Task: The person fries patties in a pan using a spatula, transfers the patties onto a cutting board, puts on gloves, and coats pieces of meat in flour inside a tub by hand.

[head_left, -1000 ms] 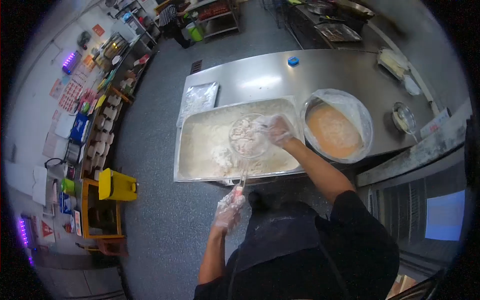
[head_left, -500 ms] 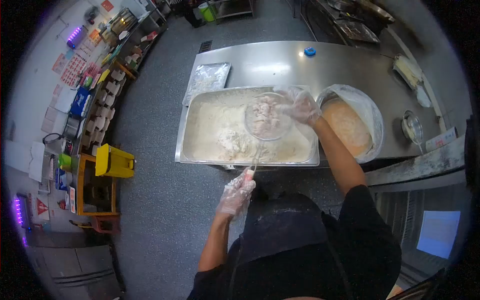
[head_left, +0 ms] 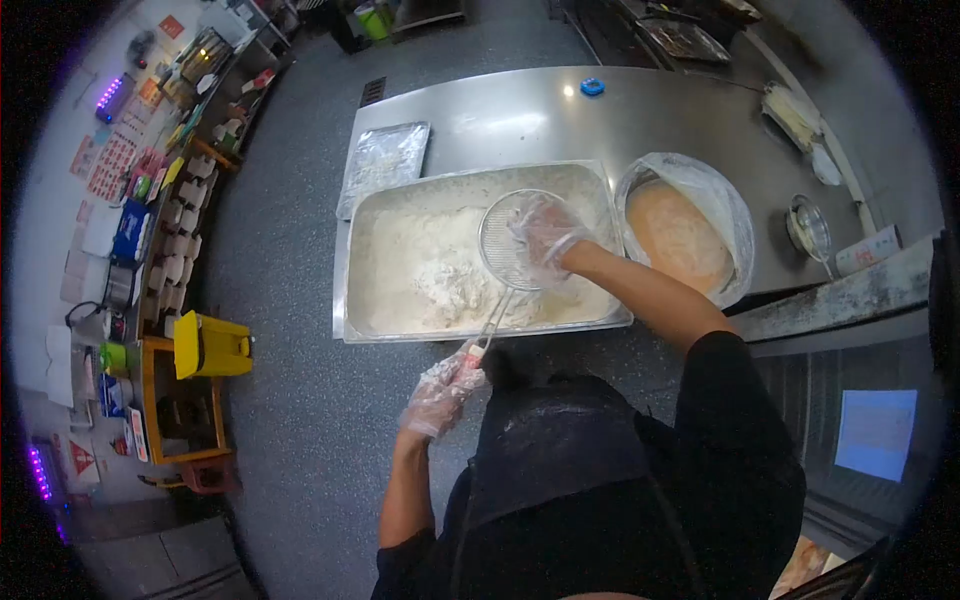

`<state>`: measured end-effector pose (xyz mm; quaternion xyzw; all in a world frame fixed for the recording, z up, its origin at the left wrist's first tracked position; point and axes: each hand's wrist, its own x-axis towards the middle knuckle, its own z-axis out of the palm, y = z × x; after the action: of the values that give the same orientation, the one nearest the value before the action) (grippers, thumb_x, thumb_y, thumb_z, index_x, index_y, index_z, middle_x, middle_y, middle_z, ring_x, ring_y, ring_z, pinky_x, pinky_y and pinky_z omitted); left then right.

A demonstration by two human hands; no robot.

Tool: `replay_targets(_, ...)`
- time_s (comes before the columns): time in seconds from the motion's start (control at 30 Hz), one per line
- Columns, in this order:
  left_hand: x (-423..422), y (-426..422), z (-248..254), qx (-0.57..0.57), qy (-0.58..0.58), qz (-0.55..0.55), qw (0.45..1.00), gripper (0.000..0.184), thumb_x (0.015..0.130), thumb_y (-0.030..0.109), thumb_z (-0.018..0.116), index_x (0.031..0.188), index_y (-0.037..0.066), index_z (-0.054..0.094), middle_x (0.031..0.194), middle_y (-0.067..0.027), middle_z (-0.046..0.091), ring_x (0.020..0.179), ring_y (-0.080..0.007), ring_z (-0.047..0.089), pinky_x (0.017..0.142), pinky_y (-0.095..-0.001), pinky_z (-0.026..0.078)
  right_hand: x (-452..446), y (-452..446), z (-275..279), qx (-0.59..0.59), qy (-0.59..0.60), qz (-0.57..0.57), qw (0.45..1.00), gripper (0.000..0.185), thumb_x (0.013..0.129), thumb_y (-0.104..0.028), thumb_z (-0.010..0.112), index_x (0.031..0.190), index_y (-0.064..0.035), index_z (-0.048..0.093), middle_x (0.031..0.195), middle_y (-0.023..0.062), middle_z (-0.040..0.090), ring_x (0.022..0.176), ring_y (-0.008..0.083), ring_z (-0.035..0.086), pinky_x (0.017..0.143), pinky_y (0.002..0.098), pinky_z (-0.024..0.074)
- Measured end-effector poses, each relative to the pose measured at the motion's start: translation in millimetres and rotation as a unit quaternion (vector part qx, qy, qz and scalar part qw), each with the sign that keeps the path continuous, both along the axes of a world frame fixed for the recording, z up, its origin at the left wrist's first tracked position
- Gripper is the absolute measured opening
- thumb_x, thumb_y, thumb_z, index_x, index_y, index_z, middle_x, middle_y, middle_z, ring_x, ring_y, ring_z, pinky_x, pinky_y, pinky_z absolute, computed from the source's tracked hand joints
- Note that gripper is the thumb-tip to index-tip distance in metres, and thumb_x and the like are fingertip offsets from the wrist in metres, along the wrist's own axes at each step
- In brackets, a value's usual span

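Observation:
My left hand [head_left: 440, 397], in a clear plastic glove dusted with flour, grips the red handle of a round wire strainer [head_left: 500, 250]. The strainer is held over a deep metal pan [head_left: 348, 285] of flour [head_left: 400, 240], in which a clumpy, floury mound [head_left: 450, 290] lies left of the handle. My right hand [head_left: 550, 240], also gloved, is in the right part of the strainer bowl with its fingers curled. Whatever its fingers hold is hidden; the mesh left of them shows bare.
Right of the pan stands a plastic-lined tub [head_left: 738, 240] of orange-brown liquid [head_left: 675, 235]. A flat metal tray [head_left: 385, 160] lies behind the pan's left end. Farther off on the steel table [head_left: 480, 105] are a blue round object [head_left: 592, 87] and a small metal bowl [head_left: 810, 225].
Pale, floured pieces lay across the strainer mesh before; now much of the mesh is bare. My right hand has moved from the strainer's upper right edge into its bowl. The whole view has shifted.

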<state>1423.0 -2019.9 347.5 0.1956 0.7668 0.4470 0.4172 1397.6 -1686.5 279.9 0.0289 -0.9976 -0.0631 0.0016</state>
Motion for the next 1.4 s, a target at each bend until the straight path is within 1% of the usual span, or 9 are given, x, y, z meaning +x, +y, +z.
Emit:
replay_targets(0.33,-51.6,-12.9,-10.4,-0.056,0.113,-0.059,0.99,0.053,0.085,0.037,0.061,0.124,0.002,0.052,0.103,-0.0166,0.064,0.09,-0.0231,0.059,0.077,-0.0358,0.045,-2.4,-12.2,47.3,-0.298,-0.019,-0.076,0.951,0.044,0.083,-0.028,0.051,0.123,-0.0072,0.049,0.116,0.0201,0.054,0.103,0.0283,0.055,0.09,0.0422,0.0437)
replay_targets(0.5,-87.2,-27.9,-32.0,0.01,-0.014,-0.007,1.0,0.046,0.087,0.028,0.059,0.127,0.006,0.051,0.106,-0.016,0.062,0.096,-0.0238,0.058,0.078,-0.0359,0.046,-19.2,-39.3,52.2,-0.069,-0.074,0.0,0.995,0.041,0.085,-0.029,0.05,0.12,-0.0081,0.052,0.12,0.0185,0.052,0.108,0.0283,0.052,0.092,0.0427,0.0412)
replay_targets(0.67,-126.7,-49.7,-48.9,-0.008,0.474,-0.352,0.807,0.037,0.091,0.02,0.05,0.128,0.014,0.049,0.13,-0.0139,0.05,0.108,-0.034,0.054,0.089,-0.0414,0.047,-39.7,-41.5,-21.3,-0.112,-0.108,-0.043,0.987,0.036,0.083,-0.031,0.053,0.107,-0.0048,0.06,0.092,0.02,0.063,0.082,0.0328,0.061,0.074,0.0466,0.0475)
replay_targets(0.8,-135.3,-43.7,-40.4,-0.072,0.293,-0.284,0.91,0.041,0.089,0.013,0.051,0.129,0.01,0.046,0.124,-0.0157,0.054,0.105,-0.0294,0.055,0.083,-0.0417,0.048,-50.6,-56.0,-34.1,-0.164,0.156,-0.06,0.972,0.044,0.085,-0.026,0.047,0.127,-0.0158,0.05,0.118,0.0148,0.056,0.109,0.028,0.053,0.097,0.0409,0.0379)
replay_targets(0.87,-121.2,-35.2,-23.6,-0.106,-0.143,0.086,0.98,0.041,0.087,0.018,0.055,0.126,0.006,0.049,0.097,-0.0103,0.061,0.085,-0.0218,0.056,0.071,-0.0357,0.047,-41.7,-60.1,14.9,-0.158,0.228,-0.069,0.958,0.044,0.086,-0.028,0.048,0.127,-0.0159,0.05,0.119,0.0147,0.056,0.111,0.0284,0.052,0.099,0.0398,0.0379)
replay_targets(1.0,-124.1,-48.1,-70.8,-0.002,0.257,-0.126,0.958,0.034,0.085,0.022,0.058,0.113,0.002,0.057,0.073,-0.0022,0.054,0.067,-0.0155,0.049,0.059,-0.0302,0.041,5.2,-22.8,73.9,-0.43,0.272,-0.141,0.849,0.042,0.085,-0.031,0.054,0.117,-0.0044,0.058,0.121,0.0183,0.056,0.112,0.0323,0.053,0.097,0.0384,0.0407)
replay_targets(1.13,-91.2,-36.1,-28.1,-0.062,0.098,-0.017,0.993,0.026,0.087,0.025,0.057,0.1,0.003,0.058,0.066,-0.0016,0.048,0.056,-0.0137,0.043,0.049,-0.029,0.036,103.9,60.7,109.1,-0.603,0.392,-0.281,0.635,0.024,0.084,-0.017,0.054,0.103,-0.007,0.063,0.097,0.0106,0.065,0.089,0.0224,0.063,0.082,0.0319,0.051)
replay_targets(1.2,-60.4,-27.6,-20.7,0.011,-0.017,0.123,0.992,0.021,0.087,0.024,0.061,0.099,0.008,0.055,0.058,0.0039,0.043,0.043,-0.0079,0.037,0.038,-0.0221,0.03,188.7,152.7,49.3,-0.535,0.398,-0.26,0.699,0.036,0.081,-0.009,0.057,0.117,-0.0091,0.058,0.109,0.0036,0.062,0.093,0.0168,0.061,0.088,0.0293,0.0472)
replay_targets(1.4,22.0,38.7,-23.0,0.013,0.057,0.238,0.97,0.048,0.083,0.016,0.063,0.128,0.01,0.048,0.059,0.0029,0.046,0.041,-0.0063,0.037,0.036,-0.0208,0.029,379.6,333.6,-26.9,-0.668,0.538,-0.43,0.282,0.004,0.082,-0.012,0.057,0.084,-0.0107,0.054,0.076,0.0094,0.058,0.054,0.0204,0.054,0.045,0.0364,0.0452)
